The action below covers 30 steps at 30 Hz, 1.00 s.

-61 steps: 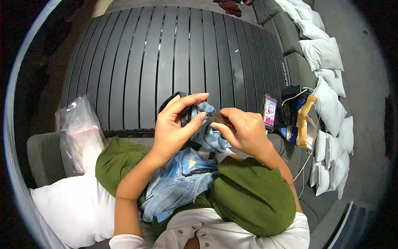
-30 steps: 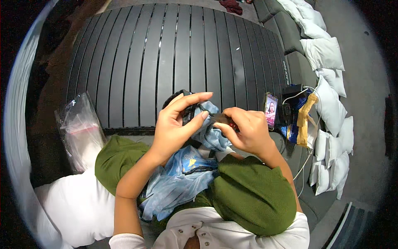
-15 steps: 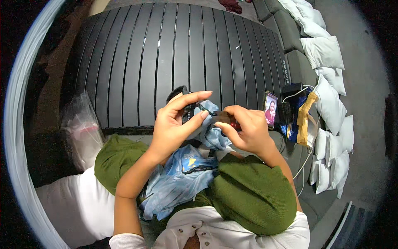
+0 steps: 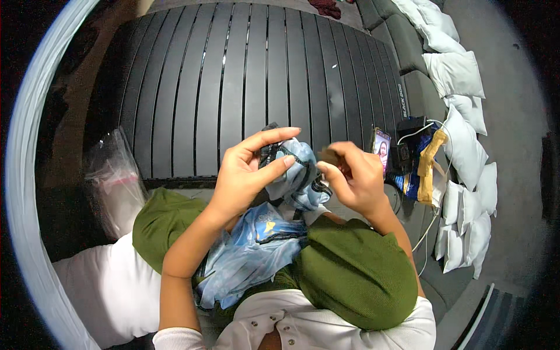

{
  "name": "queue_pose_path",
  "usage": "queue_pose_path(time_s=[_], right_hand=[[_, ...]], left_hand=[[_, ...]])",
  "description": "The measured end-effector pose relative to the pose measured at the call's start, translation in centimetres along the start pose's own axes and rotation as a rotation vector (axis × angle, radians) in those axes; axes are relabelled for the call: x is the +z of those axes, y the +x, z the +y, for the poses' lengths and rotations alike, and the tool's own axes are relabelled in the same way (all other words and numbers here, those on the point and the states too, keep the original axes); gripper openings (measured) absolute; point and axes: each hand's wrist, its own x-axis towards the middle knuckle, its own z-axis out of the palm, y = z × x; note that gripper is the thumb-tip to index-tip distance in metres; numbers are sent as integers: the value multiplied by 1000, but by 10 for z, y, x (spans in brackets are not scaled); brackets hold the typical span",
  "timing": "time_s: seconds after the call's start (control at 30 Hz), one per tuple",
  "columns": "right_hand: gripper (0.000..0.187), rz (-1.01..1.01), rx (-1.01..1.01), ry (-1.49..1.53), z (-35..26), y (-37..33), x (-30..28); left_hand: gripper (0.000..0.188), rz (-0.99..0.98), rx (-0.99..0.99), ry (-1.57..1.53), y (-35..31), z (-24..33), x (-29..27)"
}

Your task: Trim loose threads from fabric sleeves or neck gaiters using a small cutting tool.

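Observation:
A light blue patterned garment (image 4: 251, 251) with black trim lies bunched across my lap. Its upper part, a gathered fold edged with black stitching, is pinched between the thumb and fingers of my left hand (image 4: 242, 169). Just right of that fold, my right hand (image 4: 361, 184) is closed, thumb against bent fingers. A small, blurred brownish thing shows at its fingertips; its kind I cannot make out. The right fingertips are close to the cloth's black edge, and whether they touch it I cannot tell.
A black slatted table (image 4: 233, 93) stands in front of my knees. At its right edge a phone (image 4: 381, 151) leans upright near a blue and yellow bag (image 4: 429, 169) and white cables. White pillows (image 4: 461, 140) line the grey sofa. A clear plastic bag (image 4: 116, 186) lies at left.
My right hand has drawn slightly right, away from the fold. The gathered cloth has turned and spread, showing more of its black edge. A red bit seen in the right hand is now hidden.

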Motion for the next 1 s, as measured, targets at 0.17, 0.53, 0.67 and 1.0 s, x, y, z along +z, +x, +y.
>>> queue_pose_path(time_s=[0.17,0.53,0.67,1.0], right_hand=[[24,-96,330,101,14,-5,4],[24,-137,-17,-12,4,-2,7],[24,-157,-12,-22,3,0,7],[22,-153,-53,-47,0,3,6]], left_hand=[[35,20,4,-5,0,2,2],[35,35,10,7,-1,-4,1],[35,22,4,11,1,-4,1],[35,-3,1,26,-1,-3,3]])
